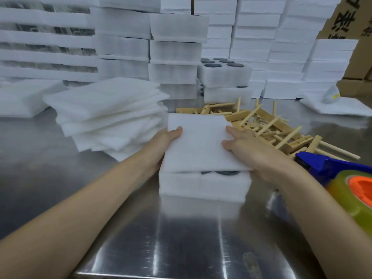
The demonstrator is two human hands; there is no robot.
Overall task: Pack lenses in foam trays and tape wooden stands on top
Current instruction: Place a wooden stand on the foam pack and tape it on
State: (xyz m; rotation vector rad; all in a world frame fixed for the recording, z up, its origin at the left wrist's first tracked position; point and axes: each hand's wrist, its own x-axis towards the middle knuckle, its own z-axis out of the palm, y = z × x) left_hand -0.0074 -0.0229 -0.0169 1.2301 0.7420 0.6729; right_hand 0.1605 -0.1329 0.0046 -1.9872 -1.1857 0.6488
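Foam sheet [198, 141] pinched: left hand [165, 140], right hand [248, 151].

white foam sheet [198, 141] tilted atop foam tray [203, 183], dark lens [219, 173] showing between

A steel table [181, 248] spreads beneath the fingers [231, 130]. Printed cardboard boxes [362, 63] stand well beyond them, to the right.
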